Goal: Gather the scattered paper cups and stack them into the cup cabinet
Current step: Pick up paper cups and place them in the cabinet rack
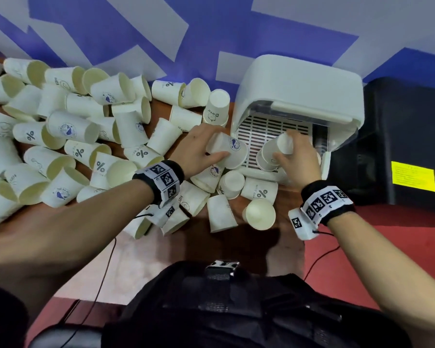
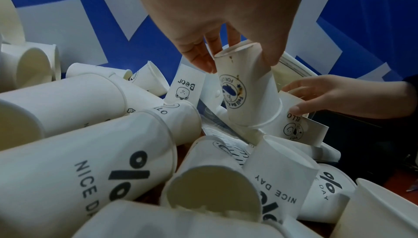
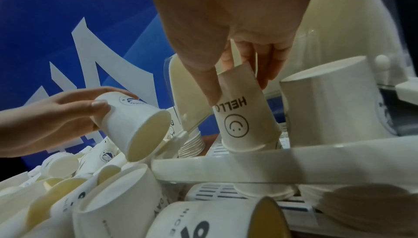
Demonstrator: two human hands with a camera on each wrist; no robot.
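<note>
Placement step was in hand: I had both hands at the open front of the cup cabinet (image 1: pixel 296 84), each carrying one paper cup upside down. My right hand (image 1: pixel 296 159) pinched the base of the HELLO cup (image 3: pixel 239 116) with curled fingers (image 3: pixel 210 84); its rim sat on or just above another inverted cup on the slotted tray (image 1: pixel 266 129), and I could not tell whether it was fully seated. My left hand (image 1: pixel 199 149) gripped the whale-logo cup (image 1: pixel 230 150) by its base, fingers wrapped round it, tilted over the tray's left front corner and clear of any stack. A short nested stack (image 3: pixel 192 145) stood at the tray's left edge. The loose cups (image 1: pixel 73 136) lay scattered across the tabletop (image 1: pixel 251 234), most on their sides, left of the cabinet and in front of it.

I judged the task early. The next move called for pressing the HELLO cup down square, releasing it, then nesting the whale-logo cup over it.
</note>
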